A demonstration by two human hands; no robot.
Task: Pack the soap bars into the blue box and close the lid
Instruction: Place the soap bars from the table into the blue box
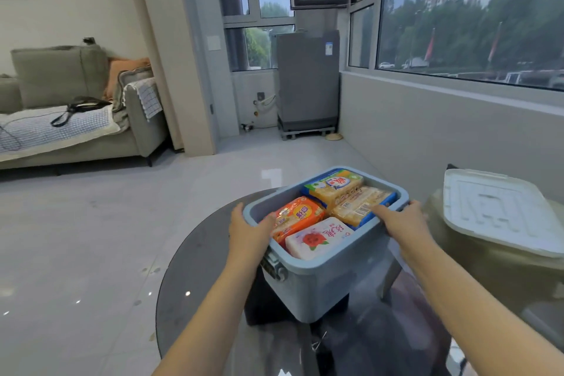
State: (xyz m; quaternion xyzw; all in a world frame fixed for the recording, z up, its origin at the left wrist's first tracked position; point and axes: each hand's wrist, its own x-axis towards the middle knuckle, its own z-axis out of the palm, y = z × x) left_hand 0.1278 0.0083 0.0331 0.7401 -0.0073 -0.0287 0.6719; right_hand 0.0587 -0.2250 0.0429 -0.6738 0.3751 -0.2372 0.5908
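The blue box stands open on a dark round glass table. Inside lie several wrapped soap bars: an orange pack, a white pack with a red rose, a yellow-and-blue pack and a yellow pack with a barcode. My left hand grips the box's left rim, thumb inside against the orange pack. My right hand holds the right rim, thumb resting on the barcode pack. The white lid lies apart to the right.
The lid rests on an olive-coloured surface at the table's right. A latch hangs on the box's near left corner. Beyond are shiny floor tiles, a grey sofa at left, a washing machine and a low wall under the window.
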